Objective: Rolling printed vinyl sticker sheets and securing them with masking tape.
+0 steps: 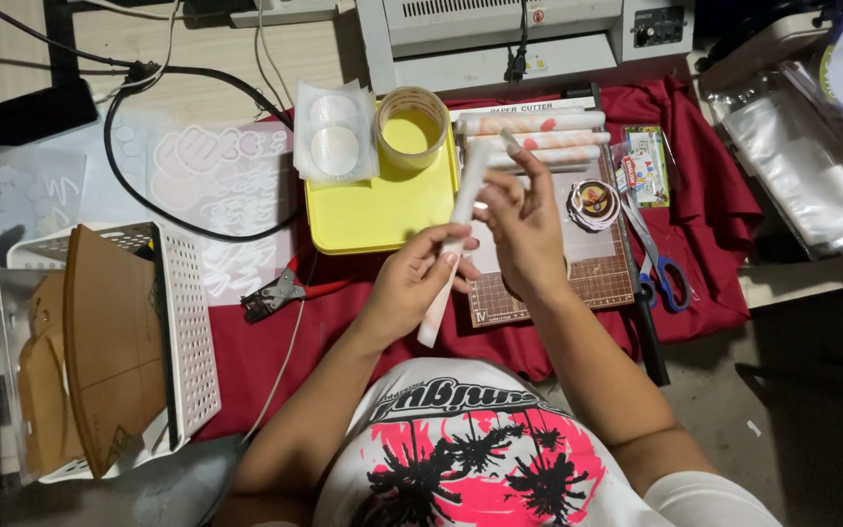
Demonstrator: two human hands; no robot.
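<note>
Nearest the camera is the person's white shirt (480, 459) with a pink and black print, at the near edge of the work surface. Both forearms reach forward from it over a red cloth (704, 205) that covers the middle of the desk.

The left hand (417, 278) is closed around the lower part of a long white rolled tube (453, 249), fingers wrapped over it, thumb on top. The right hand (519, 220) holds the same tube higher up, fingers partly curled and pinching it. The tube is tilted, its lower end toward the person and its upper end toward the far edge, and is held above the cloth and the near edge of a paper cutter board (587, 273).

On the far part of the cutter board lie several more white rolls (539, 137) side by side. A small round item (594, 200) sits just beside the right hand. Blue-handled scissors (661, 268) lie at the board's right edge. Left of the hands stands a yellow tray (373, 210) with a tape roll (412, 122) at its far edge and clear packets of round discs (334, 137) beside it. Red-handled pliers (285, 291) lie on the cloth near the tray's near-left corner. At the desk's left edge stands a white perforated basket (187, 332) holding brown card pieces (109, 342). A grey laminating machine (519, 39) stands along the far edge.
</note>
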